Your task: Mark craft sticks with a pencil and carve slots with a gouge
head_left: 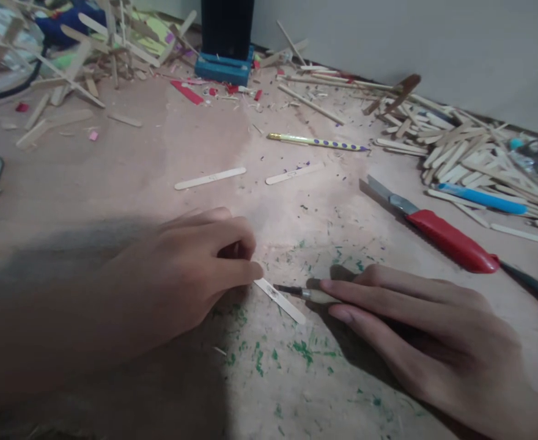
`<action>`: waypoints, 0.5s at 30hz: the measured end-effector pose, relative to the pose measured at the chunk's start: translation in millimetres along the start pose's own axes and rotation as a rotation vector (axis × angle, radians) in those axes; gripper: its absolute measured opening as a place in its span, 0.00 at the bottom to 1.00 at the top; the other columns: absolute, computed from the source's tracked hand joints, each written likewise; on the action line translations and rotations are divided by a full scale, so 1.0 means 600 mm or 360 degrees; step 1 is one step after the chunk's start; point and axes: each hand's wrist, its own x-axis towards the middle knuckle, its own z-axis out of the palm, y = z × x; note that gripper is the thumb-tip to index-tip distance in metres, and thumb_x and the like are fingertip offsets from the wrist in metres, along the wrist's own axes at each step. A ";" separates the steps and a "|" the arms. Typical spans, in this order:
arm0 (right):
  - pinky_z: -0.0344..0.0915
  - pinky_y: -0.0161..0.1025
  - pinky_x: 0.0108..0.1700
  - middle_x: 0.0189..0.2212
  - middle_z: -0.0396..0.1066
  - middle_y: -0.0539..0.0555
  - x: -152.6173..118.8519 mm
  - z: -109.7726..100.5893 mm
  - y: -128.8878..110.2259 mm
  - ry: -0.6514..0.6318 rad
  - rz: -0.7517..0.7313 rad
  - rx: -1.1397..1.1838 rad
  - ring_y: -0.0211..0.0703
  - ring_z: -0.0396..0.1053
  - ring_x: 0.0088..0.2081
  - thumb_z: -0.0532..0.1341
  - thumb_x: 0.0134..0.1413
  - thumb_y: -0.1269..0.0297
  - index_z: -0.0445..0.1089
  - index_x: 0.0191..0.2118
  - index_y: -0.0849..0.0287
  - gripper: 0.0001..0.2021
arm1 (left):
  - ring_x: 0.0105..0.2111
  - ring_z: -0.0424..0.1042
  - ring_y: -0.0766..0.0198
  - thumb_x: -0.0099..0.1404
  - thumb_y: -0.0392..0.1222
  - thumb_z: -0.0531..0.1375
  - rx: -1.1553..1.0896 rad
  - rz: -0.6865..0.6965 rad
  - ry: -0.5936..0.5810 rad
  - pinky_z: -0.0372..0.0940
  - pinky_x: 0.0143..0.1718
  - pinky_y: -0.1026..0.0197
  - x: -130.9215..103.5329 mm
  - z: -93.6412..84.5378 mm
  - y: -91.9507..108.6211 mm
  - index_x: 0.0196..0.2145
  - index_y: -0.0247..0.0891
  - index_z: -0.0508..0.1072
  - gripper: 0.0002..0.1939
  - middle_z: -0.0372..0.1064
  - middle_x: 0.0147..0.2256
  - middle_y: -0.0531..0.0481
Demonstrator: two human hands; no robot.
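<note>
My left hand (205, 263) presses one end of a popsicle stick (288, 307) against the table, fingers bent. A dark mark shows near the middle of that stick. In my right hand (429, 330) is a small carving tool (312, 295) with a pale handle and a dark metal blade, pinched between thumb and fingers. Its tip is at the edge of the stick, close to the mark; I cannot tell if it touches. Farther back lie two more popsicle sticks, a left one (210, 178) and a right one (294, 173), each with small drawn marks.
A red-handled knife (450, 239) lies at the right, with dark scissors (530, 282) beyond its handle. A spotted pencil (317, 142) rests behind the sticks. A stick pile (471, 153), a blue pen (482, 198) and a dark stand with blue base (223, 66) are farther back.
</note>
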 end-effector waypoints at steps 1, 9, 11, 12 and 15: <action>0.73 0.40 0.28 0.39 0.82 0.51 0.000 0.001 0.001 -0.0010 -0.0008 -0.0002 0.41 0.80 0.32 0.67 0.73 0.68 0.79 0.56 0.48 0.12 | 0.42 0.76 0.59 0.79 0.31 0.50 -0.0009 0.0016 0.0003 0.68 0.44 0.56 0.000 0.001 0.000 0.39 0.42 0.84 0.22 0.78 0.43 0.50; 0.72 0.40 0.28 0.37 0.81 0.51 0.000 0.002 0.001 -0.0064 -0.0068 0.0015 0.39 0.78 0.31 0.65 0.74 0.68 0.79 0.56 0.52 0.10 | 0.41 0.72 0.61 0.75 0.26 0.55 -0.0078 0.0026 -0.0017 0.65 0.44 0.58 0.000 0.004 -0.002 0.40 0.43 0.82 0.18 0.74 0.41 0.53; 0.71 0.39 0.27 0.36 0.80 0.51 0.003 -0.002 -0.002 -0.0115 -0.0064 0.0069 0.40 0.77 0.30 0.64 0.74 0.70 0.79 0.56 0.52 0.11 | 0.41 0.71 0.61 0.73 0.24 0.55 -0.0088 0.0013 -0.0030 0.64 0.42 0.59 0.001 0.001 -0.001 0.40 0.43 0.82 0.19 0.73 0.40 0.53; 0.71 0.39 0.27 0.35 0.80 0.50 0.005 -0.005 -0.004 -0.0150 -0.0071 0.0109 0.40 0.77 0.30 0.64 0.74 0.69 0.79 0.57 0.51 0.12 | 0.41 0.71 0.61 0.72 0.23 0.54 -0.0092 0.0000 -0.0059 0.64 0.42 0.58 0.002 0.000 -0.001 0.40 0.42 0.82 0.19 0.73 0.40 0.52; 0.72 0.39 0.26 0.35 0.81 0.50 0.010 -0.010 -0.006 -0.0192 -0.0068 0.0102 0.41 0.79 0.31 0.62 0.76 0.66 0.80 0.56 0.48 0.11 | 0.40 0.71 0.59 0.69 0.21 0.51 -0.0140 -0.0009 -0.0131 0.64 0.41 0.57 0.006 -0.005 0.003 0.36 0.40 0.81 0.22 0.72 0.39 0.50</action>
